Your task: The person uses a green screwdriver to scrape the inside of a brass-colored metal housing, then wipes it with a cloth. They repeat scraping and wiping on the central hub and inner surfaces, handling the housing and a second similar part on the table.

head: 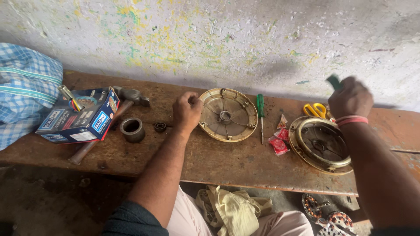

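My left hand (187, 110) is closed and grips the left rim of a round cream fan cover (228, 115) that lies on the rusty bench (218, 161). My right hand (350, 98) is raised over the bench's right part, shut on a tool with a green handle (334, 81); the tool's tip is hidden. Below that hand lies a second round fan cover (321, 144) with a dark inside. A green-handled screwdriver (260, 114) lies between the two covers.
A hammer (109, 120), a metal ring (132, 129), a small bearing (160, 127) and an open cardboard box (81, 117) lie at left beside a blue checked bag (24, 89). Yellow scissors (315, 110) and red packets (278, 140) lie at right. A rag (229, 209) rests on my lap.
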